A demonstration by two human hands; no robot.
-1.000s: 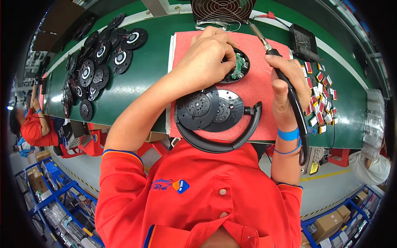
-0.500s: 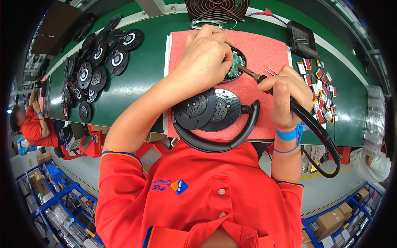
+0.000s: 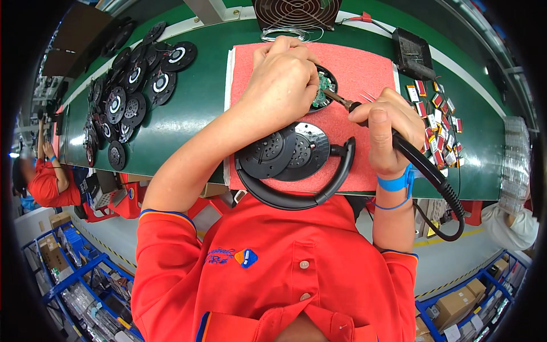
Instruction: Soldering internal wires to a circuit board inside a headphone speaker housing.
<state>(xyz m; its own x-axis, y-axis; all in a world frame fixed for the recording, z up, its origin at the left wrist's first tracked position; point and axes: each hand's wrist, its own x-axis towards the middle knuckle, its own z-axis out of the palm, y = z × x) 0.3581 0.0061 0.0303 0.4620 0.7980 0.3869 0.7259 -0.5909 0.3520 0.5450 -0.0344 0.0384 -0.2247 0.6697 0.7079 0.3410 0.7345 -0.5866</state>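
The black handle of a soldering iron (image 3: 411, 152) is gripped between the thumb and curled fingers of the right hand (image 3: 390, 128), and its metal tip is pointed up and leftward over a green circuit board (image 3: 321, 96); whether the board is touched by it cannot be made out. The board is seated in a round black cup (image 3: 333, 77), at whose left side the left hand (image 3: 282, 82) is held with fingers bent; its fingertips are hidden, so what is pinched there cannot be told. Nearer the body, a perforated black disc (image 3: 266, 151) is lapped over a second disc (image 3: 312, 151), to which a curved black headband (image 3: 296, 201) is joined. The cup and both discs are laid on a pink mat (image 3: 364, 62), spread on a green table (image 3: 211, 62). To the left, round black speaker plates (image 3: 135, 108) are heaped; to the right, small batteries (image 3: 437, 117) are scattered below a black tray (image 3: 420, 70). Behind the mat, a grilled fan (image 3: 296, 11) is placed
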